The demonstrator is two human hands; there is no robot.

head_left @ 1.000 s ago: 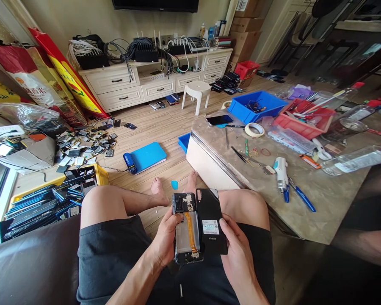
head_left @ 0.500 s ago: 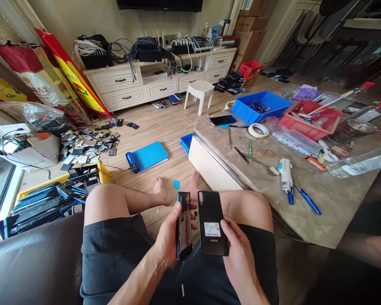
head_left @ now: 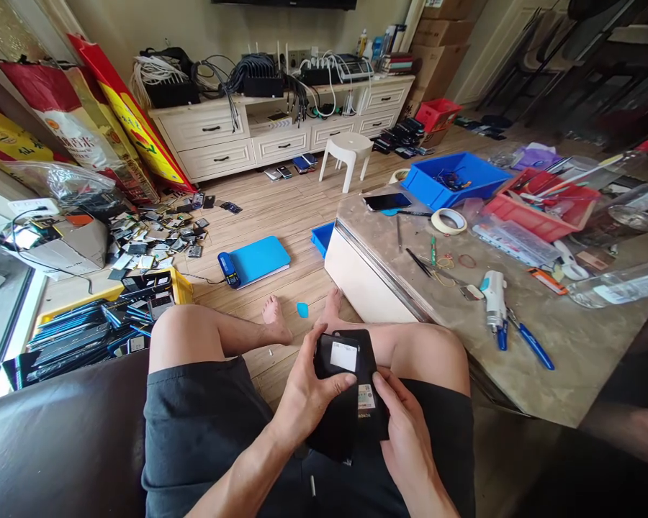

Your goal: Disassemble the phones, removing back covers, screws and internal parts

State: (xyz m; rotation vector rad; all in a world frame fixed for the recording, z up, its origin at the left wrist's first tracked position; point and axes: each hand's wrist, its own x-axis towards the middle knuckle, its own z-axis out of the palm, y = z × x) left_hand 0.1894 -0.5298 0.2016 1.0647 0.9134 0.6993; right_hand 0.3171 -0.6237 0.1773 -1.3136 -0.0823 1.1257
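Overlapping black phone point(head_left: 335, 381) and stickered back cover point(head_left: 368, 399).

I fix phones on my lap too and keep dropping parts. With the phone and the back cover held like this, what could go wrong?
Both pieces hang over the lap with no support: the left hand holds the phone, the right hand the back cover. A slip would likely drop either to the wooden floor. The phone overlaps the cover, so they may scrape each other. The table edge sits close beside the right knee.
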